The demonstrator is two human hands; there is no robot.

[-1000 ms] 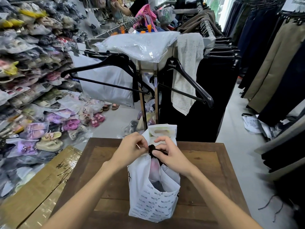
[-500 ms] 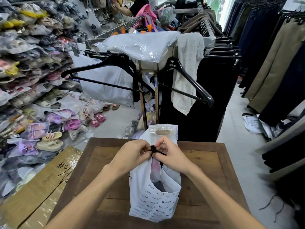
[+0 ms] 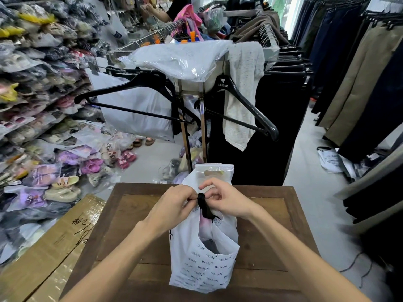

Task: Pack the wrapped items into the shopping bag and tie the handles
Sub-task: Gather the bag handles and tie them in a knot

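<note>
Our left hand (image 3: 174, 205) pinches one side of the black tie (image 3: 204, 205) at the bag's neck, fingers curled tight. The white shopping bag (image 3: 202, 258) stands upright mid-table (image 3: 130, 225), wrapped items showing inside. Our right hand (image 3: 226, 201) nips the tie's other side, forefinger lifted. We're on the tying step, it seems; next we need opposing pulls to cinch it.
</note>
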